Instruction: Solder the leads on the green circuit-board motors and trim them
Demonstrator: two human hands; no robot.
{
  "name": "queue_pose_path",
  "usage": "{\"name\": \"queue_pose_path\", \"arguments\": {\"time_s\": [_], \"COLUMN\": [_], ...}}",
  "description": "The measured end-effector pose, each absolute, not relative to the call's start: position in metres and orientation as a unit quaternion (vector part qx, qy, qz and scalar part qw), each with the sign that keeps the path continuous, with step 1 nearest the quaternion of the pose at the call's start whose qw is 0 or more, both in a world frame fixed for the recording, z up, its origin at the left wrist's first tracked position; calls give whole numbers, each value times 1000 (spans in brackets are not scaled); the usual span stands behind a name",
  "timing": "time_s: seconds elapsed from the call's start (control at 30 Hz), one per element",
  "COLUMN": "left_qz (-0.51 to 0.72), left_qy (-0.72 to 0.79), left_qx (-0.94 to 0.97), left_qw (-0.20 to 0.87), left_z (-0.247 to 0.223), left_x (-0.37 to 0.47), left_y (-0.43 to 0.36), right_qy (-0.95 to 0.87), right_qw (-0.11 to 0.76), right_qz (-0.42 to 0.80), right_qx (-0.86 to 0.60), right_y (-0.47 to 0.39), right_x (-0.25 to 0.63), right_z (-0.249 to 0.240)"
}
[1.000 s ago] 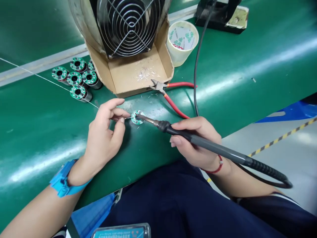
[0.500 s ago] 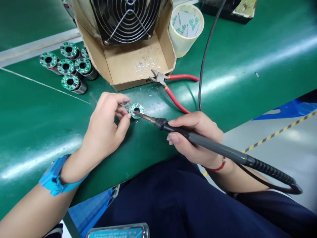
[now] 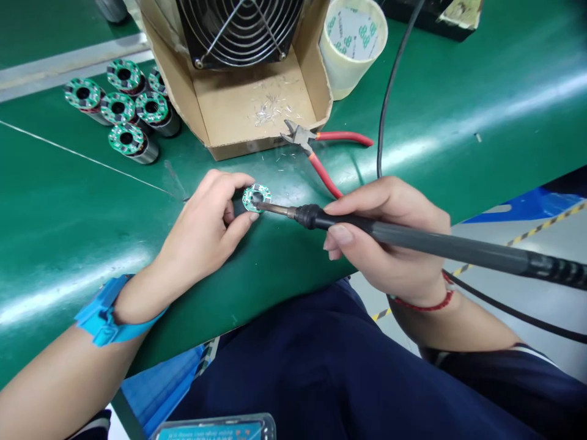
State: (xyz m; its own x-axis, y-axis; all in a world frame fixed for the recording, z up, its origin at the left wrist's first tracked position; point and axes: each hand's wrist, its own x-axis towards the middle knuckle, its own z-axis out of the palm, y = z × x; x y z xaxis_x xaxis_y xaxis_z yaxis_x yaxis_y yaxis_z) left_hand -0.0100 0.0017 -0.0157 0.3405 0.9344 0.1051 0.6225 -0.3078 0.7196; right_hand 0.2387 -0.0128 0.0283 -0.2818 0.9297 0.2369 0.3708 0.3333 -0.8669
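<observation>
Nearest: clear case (image 3: 220,429) at bottom edge, partly cut off, then dark blue clothing (image 3: 321,366) below the bench edge. Left wrist has a blue strap (image 3: 107,311), right wrist a red bracelet (image 3: 431,305). Right hand (image 3: 403,272) closed around a soldering iron (image 3: 413,238), thumb and fingers on the front of the grip, cord trailing off right. Left hand (image 3: 206,223) curled, thumb and index finger pinching a dark part topped by a ring-shaped circuit board (image 3: 249,198), over the green bench (image 3: 220,293). Iron tip at the board's inner edge by the hole; contact can't be told.

Just beyond: cutting pliers (image 3: 312,150), red handles spread, jaws at the front edge of a cardboard box (image 3: 229,113). Fine wire clippings (image 3: 270,112) lie in the box, a few more on the bench. Left of the box, six board-topped cylinders (image 3: 126,139) in a cluster, one partly hidden. Thin pale wire (image 3: 87,156) runs from left edge toward the left hand.

Farther: fan (image 3: 243,30) with wire guard at the box's back, pale round container (image 3: 351,67) right of it, black cable (image 3: 389,91), then black holder (image 3: 431,21) at top, cut off.
</observation>
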Motion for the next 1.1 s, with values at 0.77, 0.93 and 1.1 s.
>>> {"name": "queue_pose_path", "arguments": {"time_s": [0.77, 0.93, 1.1], "left_qz": [255, 313, 312], "left_qy": [530, 500, 537], "left_qx": [710, 655, 656], "left_qw": [388, 472, 429], "left_z": [-19, -23, -23], "left_x": [-10, -14, -10], "left_y": [0, -4, -9], "right_qy": [-819, -855, -862], "right_qw": [313, 184, 189], "right_qz": [142, 95, 81], "right_qx": [-459, -476, -463], "right_y": [71, 60, 45], "right_x": [293, 292, 289], "right_z": [-19, -34, -23]}}
